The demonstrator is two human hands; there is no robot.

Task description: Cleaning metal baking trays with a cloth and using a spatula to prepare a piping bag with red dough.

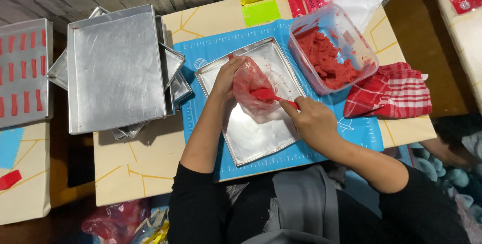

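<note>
The left hand (227,77) grips a clear bag (252,86) over a tray (251,136). The right hand (311,121) is closed on a red spatula (271,97) inside it.

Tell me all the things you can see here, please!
Piping bag: one, clear, smeared red, over the tray.
Spatula: one, red, tip in the bag.
Tray: one, silver, on the mat.
Mat: one, blue, on the table.
Tub: one, clear, holding red paste, right of the tray.
Cloth: one, red-and-white check, table's right edge.
Stacked trays: several, silver, left.
Left hand: holds the bag.
Right hand: grips the spatula.
</note>
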